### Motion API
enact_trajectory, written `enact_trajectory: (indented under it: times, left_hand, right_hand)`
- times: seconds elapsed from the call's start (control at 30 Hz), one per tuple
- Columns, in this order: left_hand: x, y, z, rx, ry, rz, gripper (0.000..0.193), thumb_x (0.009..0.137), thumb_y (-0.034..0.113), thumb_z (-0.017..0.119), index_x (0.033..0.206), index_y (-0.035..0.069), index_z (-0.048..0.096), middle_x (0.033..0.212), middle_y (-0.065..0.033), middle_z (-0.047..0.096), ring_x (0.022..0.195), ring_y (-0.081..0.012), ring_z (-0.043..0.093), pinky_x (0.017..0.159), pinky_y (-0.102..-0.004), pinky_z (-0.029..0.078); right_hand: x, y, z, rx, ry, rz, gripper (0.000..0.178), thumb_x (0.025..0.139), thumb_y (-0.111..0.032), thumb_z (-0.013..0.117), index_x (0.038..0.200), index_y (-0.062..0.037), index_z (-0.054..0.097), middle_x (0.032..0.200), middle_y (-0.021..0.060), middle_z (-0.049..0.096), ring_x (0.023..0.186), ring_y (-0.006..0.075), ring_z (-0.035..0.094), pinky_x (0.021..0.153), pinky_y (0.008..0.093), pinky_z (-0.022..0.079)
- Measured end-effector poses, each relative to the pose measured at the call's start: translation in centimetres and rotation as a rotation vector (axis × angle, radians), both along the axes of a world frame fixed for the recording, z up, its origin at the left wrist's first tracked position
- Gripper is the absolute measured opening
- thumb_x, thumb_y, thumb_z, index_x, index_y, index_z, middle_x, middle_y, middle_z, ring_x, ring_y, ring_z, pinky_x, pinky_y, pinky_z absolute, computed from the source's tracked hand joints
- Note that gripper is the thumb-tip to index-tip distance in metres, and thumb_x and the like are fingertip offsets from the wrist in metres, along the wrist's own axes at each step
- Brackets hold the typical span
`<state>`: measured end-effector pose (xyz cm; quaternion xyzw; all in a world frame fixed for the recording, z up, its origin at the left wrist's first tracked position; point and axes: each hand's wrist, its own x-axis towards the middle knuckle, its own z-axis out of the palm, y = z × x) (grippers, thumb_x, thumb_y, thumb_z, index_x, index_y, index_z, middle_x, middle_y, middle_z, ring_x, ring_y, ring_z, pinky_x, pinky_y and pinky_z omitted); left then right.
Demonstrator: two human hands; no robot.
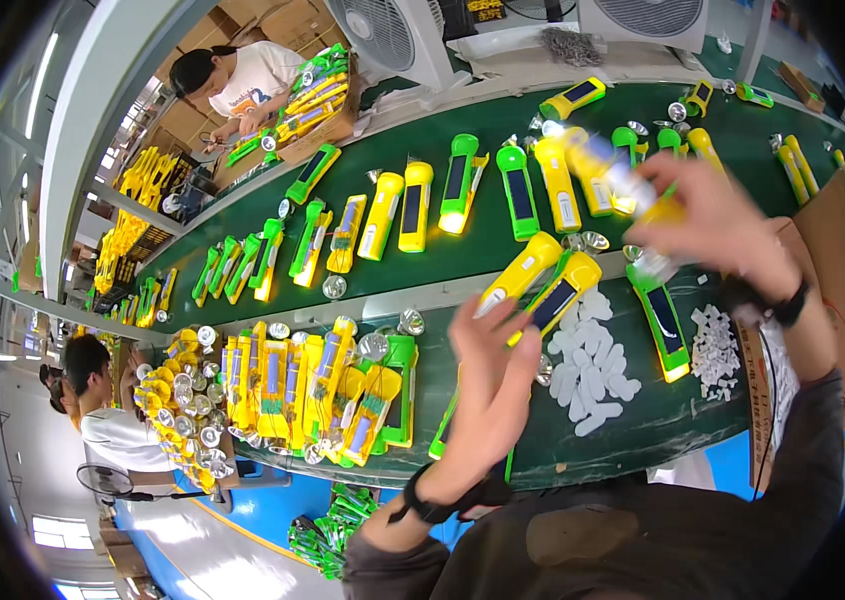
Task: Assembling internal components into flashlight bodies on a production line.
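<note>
My right hand (708, 225), smeared by motion, is raised over the bench at right. Its fingers are closed on a blurred yellow flashlight casing (598, 160) with a blue-and-white cylinder in it. My left hand (493, 390) hovers at the near bench edge, fingers apart. Just beyond its fingertips lie a plain yellow flashlight (523, 272) and a yellow flashlight with a dark panel (560, 293); contact is unclear. Green parts show partly beneath this hand. Between my hands spreads a pile of white oval pieces (593, 365). A green flashlight (661, 325) lies right of that pile.
Yellow and green flashlights line the green conveyor (343, 290). At left, open yellow casings (288, 385) with wires crowd the bench beside round silver reflectors (198, 400). Small white parts (715, 355) lie near a cardboard box (838, 290). A person (248, 85) works across the conveyor.
</note>
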<state>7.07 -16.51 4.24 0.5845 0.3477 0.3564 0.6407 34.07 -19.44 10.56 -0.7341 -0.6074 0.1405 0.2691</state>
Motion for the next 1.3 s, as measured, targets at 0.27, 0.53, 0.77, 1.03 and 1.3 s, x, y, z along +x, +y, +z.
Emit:
enact_trajectory:
  times: [0.27, 0.53, 0.77, 1.03, 1.3]
  left_hand:
    - [-5.3, -0.6, -1.7, -0.352, -0.078, 0.329, 0.023, 0.094, 0.015, 0.05, 0.113, 0.001, 0.053, 0.11, -0.0104, 0.055, 0.09, -0.0209, 0.06, 0.081, -0.035, 0.049]
    - [-26.9, 14.8, -0.1, 0.432, 0.701, 0.473, 0.033, 0.092, 0.018, 0.058, 0.117, -0.003, 0.05, 0.099, -0.0106, 0.058, 0.086, -0.0152, 0.057, 0.07, -0.0281, 0.047]
    - [-34.8, 17.0, -3.7, 0.818, 1.676, 0.313, 0.043, 0.087, 0.038, 0.06, 0.119, 0.01, 0.056, 0.081, -0.0101, 0.063, 0.068, -0.0241, 0.057, 0.057, -0.0309, 0.044]
    - [-30.1, 14.0, -2.6, 0.652, 1.497, 0.72, 0.069, 0.073, 0.043, 0.071, 0.123, 0.001, 0.047, 0.112, -0.0228, 0.053, 0.107, -0.0414, 0.048, 0.089, -0.053, 0.036]
    - [-13.3, 1.3, 3.3, 0.796, 0.58, 0.473, 0.062, 0.079, 0.008, 0.069, 0.131, -0.003, 0.037, 0.128, -0.0201, 0.045, 0.121, -0.0334, 0.043, 0.101, -0.0432, 0.036]
  right_hand:
    - [-15.7, -6.4, -4.5, 0.115, 0.083, 0.3, 0.06, 0.075, -0.029, 0.07, 0.119, 0.0064, 0.047, 0.115, 0.0205, 0.054, 0.108, 0.0379, 0.051, 0.089, 0.0424, 0.044]
    - [-3.0, -13.9, -14.3, -0.06, -0.144, -0.406, 0.076, 0.075, -0.022, 0.074, 0.131, 0.007, 0.033, 0.118, 0.0242, 0.044, 0.106, 0.0415, 0.048, 0.091, 0.0442, 0.042]
    - [-4.6, -10.3, -18.2, -0.11, -0.116, -0.425, 0.063, 0.068, -0.009, 0.067, 0.123, 0.0048, 0.041, 0.101, 0.0237, 0.054, 0.095, 0.0403, 0.054, 0.078, 0.0479, 0.046]
    - [-2.4, -13.9, -15.3, 0.087, 0.226, -0.342, 0.068, 0.067, 0.001, 0.065, 0.13, 0.0007, 0.04, 0.098, 0.0181, 0.058, 0.092, 0.0263, 0.057, 0.084, 0.0332, 0.043]
    - [-8.5, -14.7, -8.5, 0.279, 0.461, -0.299, 0.062, 0.064, 0.001, 0.069, 0.121, -0.0023, 0.043, 0.1, 0.0098, 0.057, 0.093, 0.0192, 0.057, 0.085, 0.0335, 0.044]
